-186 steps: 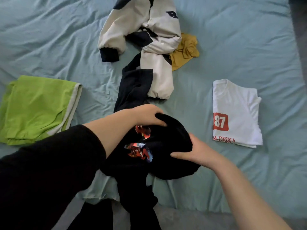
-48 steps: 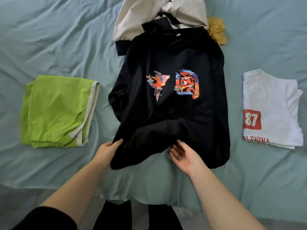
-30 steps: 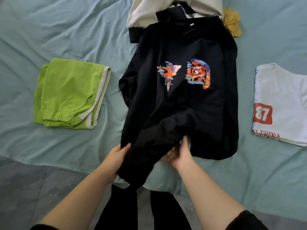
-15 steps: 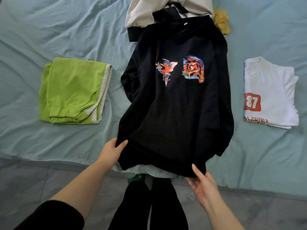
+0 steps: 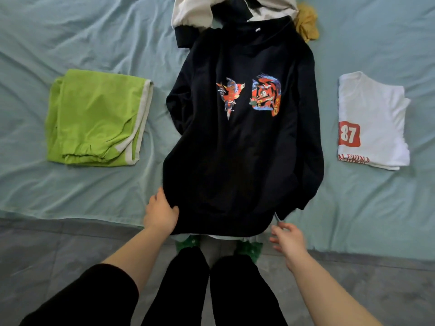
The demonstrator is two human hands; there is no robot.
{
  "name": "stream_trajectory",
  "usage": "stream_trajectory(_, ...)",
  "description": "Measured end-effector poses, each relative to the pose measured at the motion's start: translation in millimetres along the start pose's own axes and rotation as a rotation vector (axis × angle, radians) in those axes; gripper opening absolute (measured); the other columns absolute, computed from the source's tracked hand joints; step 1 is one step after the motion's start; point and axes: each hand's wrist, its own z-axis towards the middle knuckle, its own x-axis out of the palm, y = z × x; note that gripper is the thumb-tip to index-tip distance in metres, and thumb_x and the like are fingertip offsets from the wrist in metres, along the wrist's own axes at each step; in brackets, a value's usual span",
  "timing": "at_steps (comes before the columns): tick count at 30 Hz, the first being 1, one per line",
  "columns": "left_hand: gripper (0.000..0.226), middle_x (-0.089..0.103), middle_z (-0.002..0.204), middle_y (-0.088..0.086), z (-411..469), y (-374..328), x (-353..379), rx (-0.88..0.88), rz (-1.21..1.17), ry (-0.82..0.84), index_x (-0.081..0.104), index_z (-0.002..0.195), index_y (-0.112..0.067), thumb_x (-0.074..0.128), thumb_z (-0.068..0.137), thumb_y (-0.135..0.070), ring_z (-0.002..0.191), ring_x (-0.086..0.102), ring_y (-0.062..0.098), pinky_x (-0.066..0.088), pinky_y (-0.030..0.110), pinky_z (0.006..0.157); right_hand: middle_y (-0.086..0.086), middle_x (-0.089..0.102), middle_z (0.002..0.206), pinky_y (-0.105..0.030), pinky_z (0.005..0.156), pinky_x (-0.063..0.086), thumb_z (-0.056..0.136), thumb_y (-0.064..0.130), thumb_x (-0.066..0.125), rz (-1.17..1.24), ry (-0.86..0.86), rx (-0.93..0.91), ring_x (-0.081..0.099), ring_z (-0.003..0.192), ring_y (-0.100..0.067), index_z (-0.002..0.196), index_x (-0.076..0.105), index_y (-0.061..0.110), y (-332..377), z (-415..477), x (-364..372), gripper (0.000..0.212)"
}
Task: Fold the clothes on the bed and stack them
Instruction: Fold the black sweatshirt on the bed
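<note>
On a bed [image 5: 98,36] covered with a rumpled pale blue-green sheet, a black sweatshirt [image 5: 242,147] lies spread out front side up, its collar pointing away from the camera and its hem hanging at the near edge of the mattress. Two red-and-blue printed graphics [image 5: 249,96] sit side by side across its chest. The person's left hand [image 5: 160,214] grips the lower left corner of the hem, fingers tucked beneath the fabric and thumb pressed on top. The right hand [image 5: 288,238] hovers just off the lower right corner with fingers spread and loose, grasping nothing; it is slightly blurred. Both sleeves of the sweatshirt appear folded in along its sides.

To the left of the sweatshirt, well apart from it, rests a folded lime-green garment [image 5: 96,118] with a white band along its right edge. To the right, also apart, lies a folded white T-shirt [image 5: 374,114] bearing a red patch with the number 87. Beyond the collar, a cream-and-black jacket [image 5: 195,12] is bunched at the top of the view, its dark cuff touching the sweatshirt's shoulder, and a crumpled mustard-yellow item [image 5: 307,25] lies just beside the collar on the right.

At the bottom of the view, the person's black trousers [image 5: 211,295] and green footwear [image 5: 249,249] stand on a grey floor [image 5: 47,250] against the bed's edge.
</note>
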Motion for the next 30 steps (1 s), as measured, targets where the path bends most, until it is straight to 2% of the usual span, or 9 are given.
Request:
stream_trajectory(3, 0.098, 0.001, 0.16, 0.014, -29, -19, 19, 0.01, 0.171, -0.036, -0.008, 0.154, -0.019, 0.063, 0.088, -0.035, 0.146, 0.013, 0.032, 0.023, 0.047, 0.117, -0.011, 0.064, 0.101, -0.045, 0.085, 0.052, 0.09, 0.022, 0.064, -0.08, -0.105, -0.096, 0.062, 0.089, -0.025, 0.125, 0.052, 0.009, 13, 15, -31, 0.04)
stream_trajectory(6, 0.099, -0.011, 0.161, 0.014, -47, -47, 50, 0.081, 0.271, 0.01, -0.011, 0.153, -0.022, 0.061, 0.089, -0.043, 0.149, -0.003, 0.031, 0.014, 0.046, 0.119, -0.007, 0.059, 0.116, -0.043, 0.096, 0.048, 0.086, 0.033, 0.07, -0.09, -0.05, -0.197, 0.057, 0.101, -0.021, 0.134, 0.046, 0.016, 28, 29, -54, 0.056)
stream_trajectory(8, 0.091, -0.007, 0.162, 0.012, -56, -68, 73, 0.139, 0.274, 0.052, -0.003, 0.154, -0.025, 0.059, 0.09, -0.043, 0.149, -0.003, 0.03, 0.014, 0.046, 0.12, -0.004, 0.06, 0.113, -0.035, 0.092, 0.047, 0.085, 0.034, 0.071, -0.053, 0.03, -0.248, 0.058, 0.101, -0.019, 0.132, 0.048, 0.021, 41, 42, -60, 0.054)
stream_trajectory(11, 0.07, 0.017, 0.16, 0.004, -70, -102, 108, 0.249, 0.126, 0.07, 0.022, 0.152, -0.025, 0.057, 0.093, -0.038, 0.147, 0.014, 0.023, 0.025, 0.043, 0.117, -0.005, 0.066, 0.104, -0.04, 0.091, 0.05, 0.088, 0.024, 0.067, -0.018, 0.095, -0.287, 0.064, 0.098, -0.023, 0.105, 0.06, 0.017, 55, 63, -66, 0.02)
stream_trajectory(15, 0.041, 0.053, 0.126, -0.009, -91, -149, 140, 0.414, -0.109, -0.025, 0.052, 0.129, -0.029, 0.061, 0.09, -0.04, 0.118, 0.051, 0.012, 0.047, 0.031, 0.095, 0.003, 0.068, 0.091, -0.036, 0.083, 0.052, 0.09, 0.017, 0.055, 0.068, 0.212, -0.218, 0.063, 0.084, -0.012, 0.085, 0.062, 0.024, 63, 74, -82, 0.011)
stream_trajectory(18, 0.082, 0.045, 0.137, -0.007, -106, -173, 161, 0.527, -0.016, 0.108, 0.033, 0.145, -0.032, 0.067, 0.077, -0.062, 0.127, 0.045, 0.012, 0.04, 0.034, 0.105, -0.007, 0.067, 0.076, -0.032, 0.064, 0.057, 0.088, 0.011, 0.049, 0.305, 0.3, -0.094, 0.067, 0.064, -0.021, 0.085, 0.058, 0.011, 65, 71, -103, 0.01)
stream_trajectory(22, 0.119, -0.003, 0.161, 0.001, -127, -186, 181, 0.664, 0.335, 0.014, -0.02, 0.148, -0.041, 0.064, 0.07, -0.071, 0.148, 0.008, 0.02, 0.006, 0.039, 0.119, 0.0, 0.038, 0.042, -0.024, 0.045, 0.042, 0.082, 0.016, 0.049, 0.316, 0.455, 0.086, 0.036, 0.034, -0.014, 0.076, 0.049, 0.013, 66, 54, -147, 0.007)
stream_trajectory(26, 0.089, 0.011, 0.162, -0.006, -141, -201, 192, 0.886, 0.34, -0.113, 0.013, 0.151, -0.043, 0.066, 0.079, -0.041, 0.149, 0.007, 0.016, 0.001, 0.038, 0.118, 0.001, 0.029, 0.041, -0.025, 0.049, 0.043, 0.083, 0.024, 0.048, 0.271, 0.692, 0.309, 0.029, 0.034, -0.014, 0.076, 0.048, 0.016, 60, 45, -184, 0.01)
stream_trajectory(30, 0.061, 0.047, 0.145, -0.012, -146, -210, 196, 0.732, 0.123, 0.19, 0.043, 0.142, -0.035, 0.057, 0.086, -0.014, 0.138, 0.037, 0.01, 0.028, 0.025, 0.112, -0.003, 0.052, 0.056, -0.029, 0.061, 0.048, 0.09, 0.03, 0.054, 0.105, 0.683, 0.247, 0.051, 0.048, -0.015, 0.085, 0.056, 0.015, 47, 53, -193, 0.016)
